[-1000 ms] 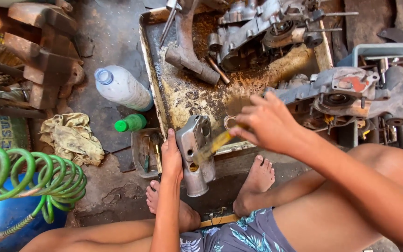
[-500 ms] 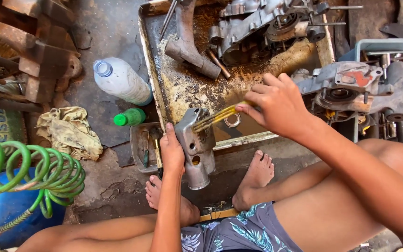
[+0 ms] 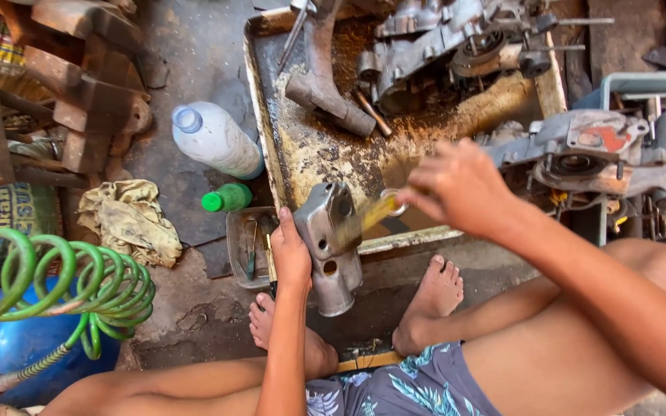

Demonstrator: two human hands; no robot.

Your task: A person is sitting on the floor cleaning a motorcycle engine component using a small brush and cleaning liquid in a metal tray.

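My left hand (image 3: 290,254) grips a grey cast metal engine part (image 3: 331,245) from its left side and holds it upright over the front rim of a dirty metal tray (image 3: 267,154). My right hand (image 3: 456,185) is closed on a yellow-handled brush (image 3: 371,216), whose blurred tip rests against the upper right of the metal part. Both my bare feet (image 3: 425,304) rest on the ground just below the tray.
The tray holds a grimy engine casing (image 3: 441,54) and a metal bracket (image 3: 325,85). Left of it lie a plastic bottle (image 3: 213,139), a green bottle (image 3: 227,198), a rag (image 3: 129,219) and a small tin (image 3: 247,246). A green coiled hose (image 3: 48,285) is at lower left; another engine block (image 3: 603,158) sits at right.
My right hand has shifted up and right while moving the brush across the metal part. My left hand keeps the part in the same place.
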